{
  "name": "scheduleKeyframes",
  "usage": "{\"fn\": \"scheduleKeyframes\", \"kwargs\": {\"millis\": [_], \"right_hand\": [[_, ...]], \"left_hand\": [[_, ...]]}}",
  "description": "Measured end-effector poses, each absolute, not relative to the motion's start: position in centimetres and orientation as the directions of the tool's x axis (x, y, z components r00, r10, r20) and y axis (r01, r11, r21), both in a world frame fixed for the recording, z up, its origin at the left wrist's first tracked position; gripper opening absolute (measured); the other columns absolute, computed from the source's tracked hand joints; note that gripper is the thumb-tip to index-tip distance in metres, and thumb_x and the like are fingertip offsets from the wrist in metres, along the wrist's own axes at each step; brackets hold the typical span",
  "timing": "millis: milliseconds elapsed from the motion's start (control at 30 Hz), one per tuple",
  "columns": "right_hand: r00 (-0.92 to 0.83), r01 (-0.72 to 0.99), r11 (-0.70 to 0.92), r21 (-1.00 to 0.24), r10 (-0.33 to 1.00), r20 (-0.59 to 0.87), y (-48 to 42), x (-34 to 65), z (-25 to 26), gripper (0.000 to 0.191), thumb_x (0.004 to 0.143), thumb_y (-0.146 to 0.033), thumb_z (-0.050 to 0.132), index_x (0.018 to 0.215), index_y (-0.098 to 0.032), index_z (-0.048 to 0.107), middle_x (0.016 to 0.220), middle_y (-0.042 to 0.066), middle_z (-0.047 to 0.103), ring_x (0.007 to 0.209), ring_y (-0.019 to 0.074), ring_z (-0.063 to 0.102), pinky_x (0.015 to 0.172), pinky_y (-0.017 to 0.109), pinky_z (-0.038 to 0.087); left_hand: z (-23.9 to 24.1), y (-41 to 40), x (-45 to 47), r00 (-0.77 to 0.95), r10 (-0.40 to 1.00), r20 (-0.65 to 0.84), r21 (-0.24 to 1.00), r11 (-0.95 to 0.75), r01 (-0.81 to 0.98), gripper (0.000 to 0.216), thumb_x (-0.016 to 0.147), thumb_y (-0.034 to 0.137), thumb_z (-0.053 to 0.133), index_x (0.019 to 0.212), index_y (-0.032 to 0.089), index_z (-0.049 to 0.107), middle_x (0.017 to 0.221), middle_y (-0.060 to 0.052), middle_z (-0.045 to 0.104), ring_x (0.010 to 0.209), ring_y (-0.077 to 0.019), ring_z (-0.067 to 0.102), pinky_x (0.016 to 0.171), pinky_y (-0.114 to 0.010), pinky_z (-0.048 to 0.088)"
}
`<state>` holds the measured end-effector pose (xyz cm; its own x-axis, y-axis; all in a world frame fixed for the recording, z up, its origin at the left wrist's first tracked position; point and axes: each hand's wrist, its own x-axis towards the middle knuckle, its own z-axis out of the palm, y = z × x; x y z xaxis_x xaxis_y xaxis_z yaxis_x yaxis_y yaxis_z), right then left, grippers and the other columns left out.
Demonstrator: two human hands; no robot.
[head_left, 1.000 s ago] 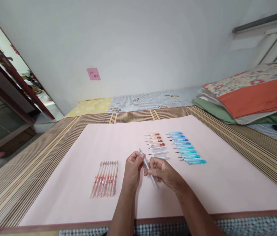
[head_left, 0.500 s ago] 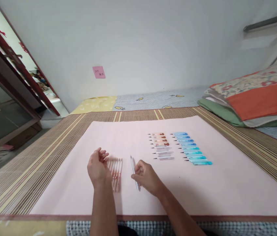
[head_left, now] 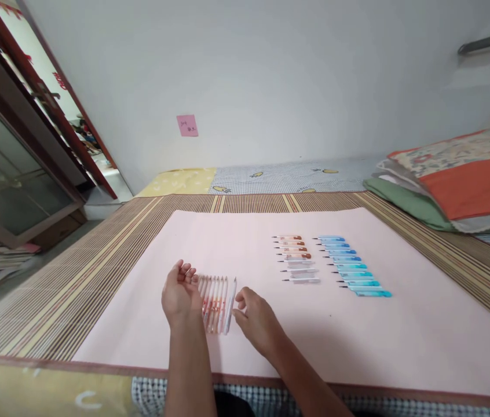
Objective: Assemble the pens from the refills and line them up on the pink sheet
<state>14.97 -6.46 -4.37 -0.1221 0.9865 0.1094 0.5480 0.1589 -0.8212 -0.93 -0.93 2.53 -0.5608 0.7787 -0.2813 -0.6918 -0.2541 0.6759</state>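
My right hand (head_left: 254, 316) pinches a clear pen barrel (head_left: 230, 298) low on its shaft and holds it flat against the right side of a row of several orange-patterned pen barrels (head_left: 212, 294) on the pink sheet (head_left: 358, 336). My left hand (head_left: 178, 292) hovers just left of that row, palm turned inward, fingers loosely curled and apart, holding nothing. Farther right lie a row of orange and clear pen parts (head_left: 296, 259) and a row of blue pen parts (head_left: 351, 266).
The pink sheet lies on a striped woven mat (head_left: 97, 243). Folded bedding and an orange pillow (head_left: 466, 179) are stacked at the right. A glass-door cabinet (head_left: 6, 174) stands at the left, with a pink note (head_left: 187, 125) on the wall behind.
My left hand let go of the clear barrel and moved left beside the orange row. My right hand carried the barrel leftward and laid it against the row's right edge.
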Motion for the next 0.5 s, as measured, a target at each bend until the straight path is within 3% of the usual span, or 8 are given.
{"fn": "scheduleKeyframes", "kwargs": {"millis": [167, 300, 500], "right_hand": [[-0.24, 0.606, 0.301, -0.736, 0.952, 0.192, -6.67, 15.07, -4.69, 0.041, 0.077, -0.009, 0.056, 0.116, -0.022, 0.06, 0.116, 0.007, 0.063, 0.108, 0.0222, 0.06, 0.093, 0.033, 0.048], [-0.292, 0.597, 0.361, -0.717, 0.929, 0.225, -6.79, 15.04, -4.76, 0.047, 0.075, -0.006, 0.054, 0.12, -0.022, 0.059, 0.121, 0.006, 0.062, 0.116, 0.0221, 0.057, 0.103, 0.035, 0.046], [-0.282, 0.598, 0.367, -0.712, 0.928, 0.242, -6.88, 14.85, -4.58, 0.05, 0.078, -0.004, 0.05, 0.124, -0.021, 0.059, 0.122, 0.008, 0.062, 0.117, 0.0214, 0.058, 0.105, 0.034, 0.046]], "left_hand": [[2.52, -0.76, -0.93, -0.546, 0.773, -0.322, 0.642, -0.245, -0.726, 0.005, 0.079, 0.013, 0.06, 0.081, 0.012, 0.065, 0.064, 0.002, 0.061, 0.056, -0.0077, 0.056, 0.057, -0.019, 0.041], [2.54, -0.77, -0.65, -0.524, 0.781, -0.339, 0.624, -0.23, -0.747, 0.007, 0.082, 0.012, 0.058, 0.081, 0.012, 0.065, 0.064, 0.001, 0.06, 0.055, -0.0079, 0.055, 0.055, -0.018, 0.041], [2.54, -0.67, -0.44, -0.516, 0.775, -0.365, 0.612, -0.218, -0.76, 0.008, 0.083, 0.011, 0.057, 0.08, 0.012, 0.064, 0.063, 0.001, 0.059, 0.054, -0.0078, 0.054, 0.054, -0.018, 0.04]]}}
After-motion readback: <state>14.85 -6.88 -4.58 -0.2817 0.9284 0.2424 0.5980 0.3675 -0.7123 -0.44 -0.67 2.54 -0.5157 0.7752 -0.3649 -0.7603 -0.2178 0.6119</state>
